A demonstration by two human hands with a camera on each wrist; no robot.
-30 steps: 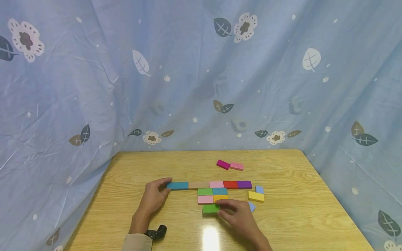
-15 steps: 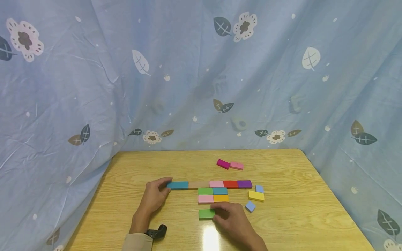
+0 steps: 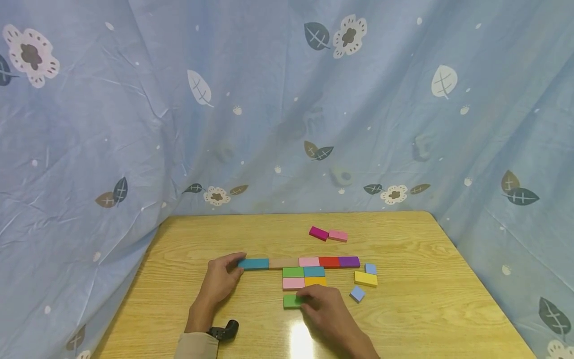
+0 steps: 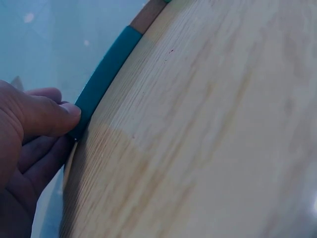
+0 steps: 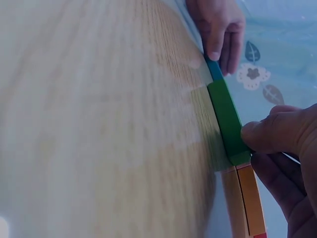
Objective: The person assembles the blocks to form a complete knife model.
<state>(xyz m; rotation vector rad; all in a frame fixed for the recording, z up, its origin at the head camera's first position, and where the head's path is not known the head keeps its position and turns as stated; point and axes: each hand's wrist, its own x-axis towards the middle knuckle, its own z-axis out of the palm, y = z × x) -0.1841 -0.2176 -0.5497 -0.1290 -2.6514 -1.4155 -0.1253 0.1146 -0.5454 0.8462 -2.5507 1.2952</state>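
Note:
At the left end of a long row, my left hand pinches a blue block between thumb and fingers; the left wrist view shows its thumb on the block's near side. My right hand holds the right end of a green block, which lies lengthwise a small gap nearer than a pink block and an orange block. Behind those two sit another green block and a shorter blue block. Whether the held green block touches the table cannot be told.
The long row continues right with tan, light pink, red and purple blocks. Farther right lie a yellow block and two small light-blue pieces. Magenta and pink blocks lie behind.
My right hand has carried the green block leftward, first drawing it nearer to me and then moving it back toward the pink and orange blocks. My left hand stays in place.

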